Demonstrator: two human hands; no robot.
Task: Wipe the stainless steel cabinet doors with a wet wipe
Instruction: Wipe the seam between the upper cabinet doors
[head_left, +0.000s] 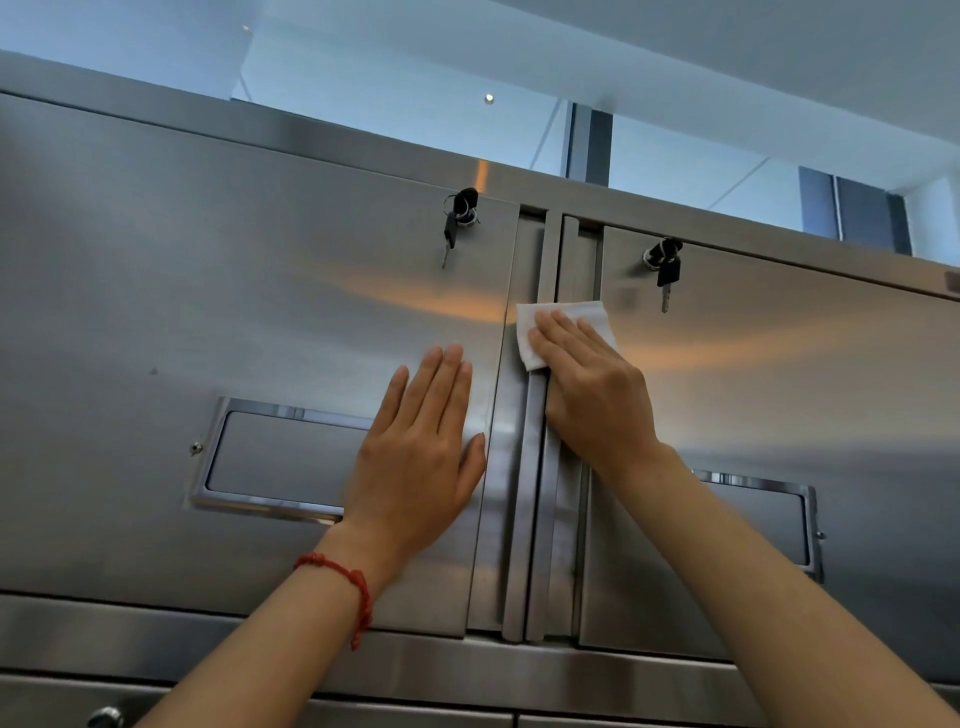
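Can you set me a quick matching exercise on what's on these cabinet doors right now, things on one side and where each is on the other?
Things:
1. wet wipe
2. left hand
3. red bracelet
4. right door's key

Places or states:
A. hanging from a lock, above and to the right of the wipe
B. flat on the left door, holding nothing
C. pressed under the right hand at the centre handles
D. round the left wrist

Pairs: 1-C, 2-B, 3-D, 4-A
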